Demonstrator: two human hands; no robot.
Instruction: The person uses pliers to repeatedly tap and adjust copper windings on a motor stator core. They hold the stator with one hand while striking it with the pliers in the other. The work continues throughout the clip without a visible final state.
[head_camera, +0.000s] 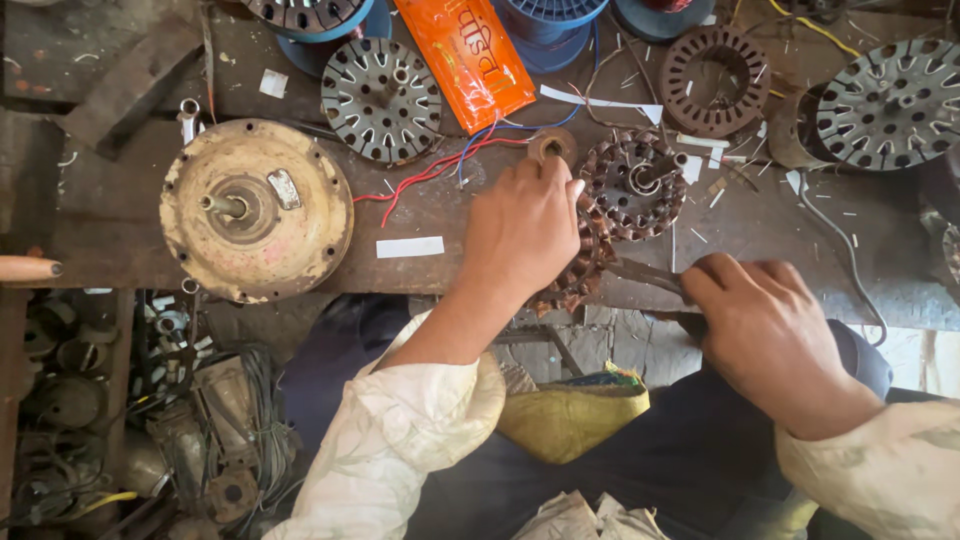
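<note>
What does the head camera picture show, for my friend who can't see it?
Seen from above, the left hand presses down on a copper-wound motor stator at the edge of a worn workbench, while the right hand pushes a thin metal tool into it. A round cream motor cover and more stators lie nearby.

Motor repair workshop: stator cores (381, 100), wire spools (548, 22), grimy workbench (120, 215)

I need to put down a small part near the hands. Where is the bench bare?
Bare bench lies between the round cream motor cover and the left hand, around the white paper strip. Another patch lies beyond the right hand, near the grey cable. The far edge, with slotted discs, is crowded.
</note>
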